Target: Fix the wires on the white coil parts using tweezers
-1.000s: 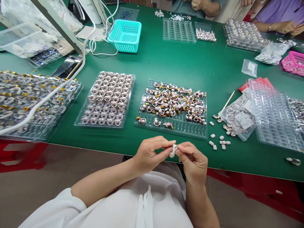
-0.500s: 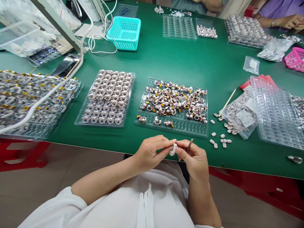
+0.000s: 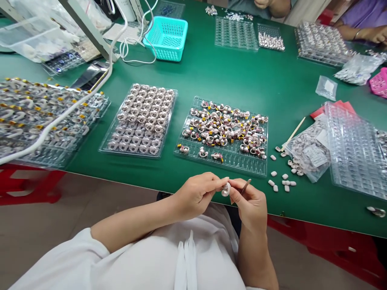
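Observation:
My left hand and my right hand meet at the table's near edge, both pinching one small white ring-shaped part. My right hand also holds a thin dark tool that sticks up between its fingers. Just beyond my hands lies a clear tray heaped with loose ring parts that have yellow and red bits. Left of it a second clear tray holds the same parts in neat rows. Small white caps lie scattered on the green mat to the right.
Stacked trays of parts and a white cable fill the left. A teal basket stands at the back. Empty clear trays, a bag of parts and a wooden stick lie right. Other people's hands rest at the far edge.
My hands have stayed together on the white part and turned it slightly. The thin tool in my right hand has come into sight. The view has shifted a little.

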